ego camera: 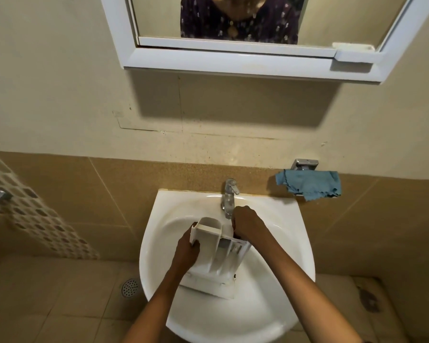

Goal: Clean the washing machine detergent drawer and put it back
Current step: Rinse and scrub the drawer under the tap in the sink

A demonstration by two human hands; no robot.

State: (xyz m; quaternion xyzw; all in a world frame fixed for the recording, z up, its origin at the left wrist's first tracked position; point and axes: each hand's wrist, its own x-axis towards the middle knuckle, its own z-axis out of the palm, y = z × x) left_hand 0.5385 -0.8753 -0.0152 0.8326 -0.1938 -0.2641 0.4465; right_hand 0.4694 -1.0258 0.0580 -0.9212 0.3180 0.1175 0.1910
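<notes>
A white plastic detergent drawer (218,258) with several compartments is held tilted inside the white sink (278,246), its open side up toward me. My left hand (186,251) grips the drawer's left edge. My right hand (247,224) grips the drawer's far right corner, just under the spout of the chrome tap (229,196). Whether water runs from the tap I cannot tell.
A blue cloth (310,184) hangs on a chrome wall holder at the right of the sink. A white-framed mirror cabinet (233,60) hangs above, reflecting a person's torso. A floor drain (130,287) lies at the lower left on the tiled floor.
</notes>
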